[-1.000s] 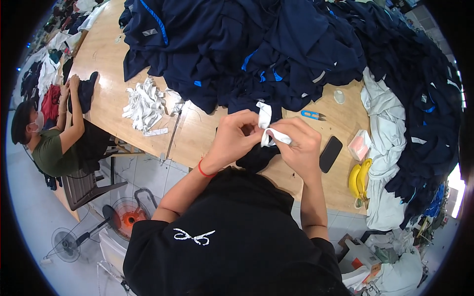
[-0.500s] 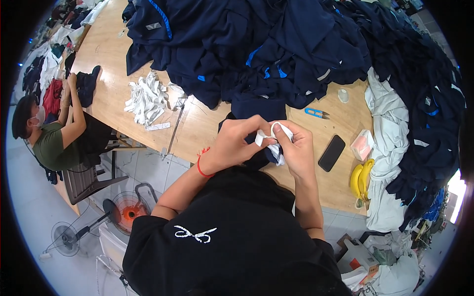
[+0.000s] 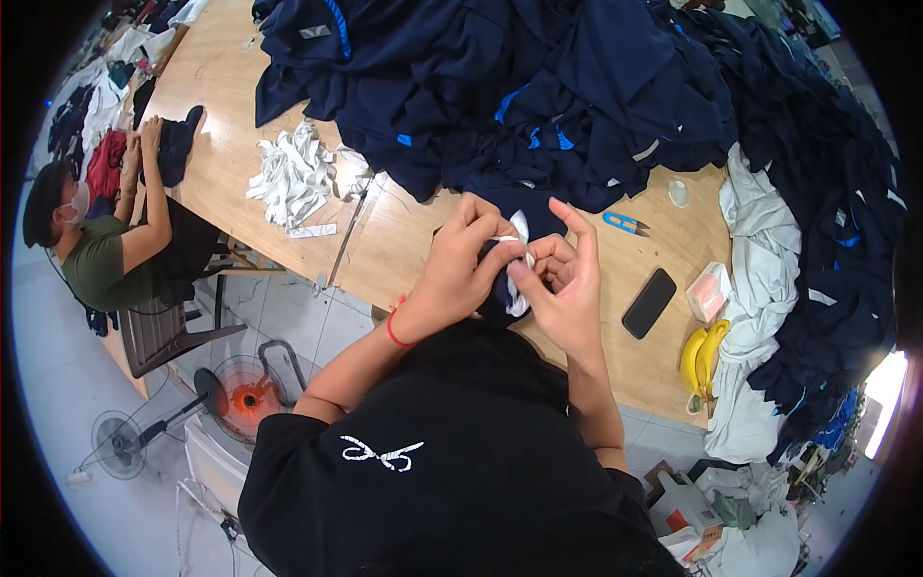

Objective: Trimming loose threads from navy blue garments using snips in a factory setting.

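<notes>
At table edge | hands (image 3: pixel 519 264) pinch white label (image 3: pixel 520 231) | dark garment (image 3: pixel 500 288)

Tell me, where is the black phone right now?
In the head view, the black phone lies on the wooden table, to the right of the right hand, between blue scissors and bananas.

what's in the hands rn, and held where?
Both hands, left hand and right hand, pinch a small white fabric strip at its upper end, over a dark navy garment. Exact grip is partly hidden by fingers.
</notes>
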A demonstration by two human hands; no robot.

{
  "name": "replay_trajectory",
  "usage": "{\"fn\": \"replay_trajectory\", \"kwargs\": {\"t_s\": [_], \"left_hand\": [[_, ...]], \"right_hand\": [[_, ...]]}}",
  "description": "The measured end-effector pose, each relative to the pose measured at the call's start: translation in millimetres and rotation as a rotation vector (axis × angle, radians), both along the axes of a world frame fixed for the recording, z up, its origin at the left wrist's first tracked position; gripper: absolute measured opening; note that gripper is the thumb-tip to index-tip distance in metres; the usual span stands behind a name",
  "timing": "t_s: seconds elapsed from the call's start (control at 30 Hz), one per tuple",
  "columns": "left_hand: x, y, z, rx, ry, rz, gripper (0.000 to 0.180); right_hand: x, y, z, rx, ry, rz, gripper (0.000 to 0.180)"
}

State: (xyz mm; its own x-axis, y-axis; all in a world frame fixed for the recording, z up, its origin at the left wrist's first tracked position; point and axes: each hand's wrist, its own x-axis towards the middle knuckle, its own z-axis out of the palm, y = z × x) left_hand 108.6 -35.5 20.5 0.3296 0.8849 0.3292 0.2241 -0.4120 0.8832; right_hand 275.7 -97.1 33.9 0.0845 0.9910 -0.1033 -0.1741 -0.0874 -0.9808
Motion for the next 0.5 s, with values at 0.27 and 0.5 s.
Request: {"fn": "replay_trajectory", "kwargs": {"t_s": [0.27, 0.5], "left_hand": [[-12.2, 2.3, -7.2, -1.116, -0.623, -0.39, 0.028], [-24.2, 3.0, 23.6, -0.534, -0.256, -0.368, 0.014]], "right_hand": [[-8.4, -3.2, -1.7, 0.536, -0.722, -0.243, 0.048], [0.8, -14.1, 9.1, 0.498, -0.716, -0.242, 0.016]]}}
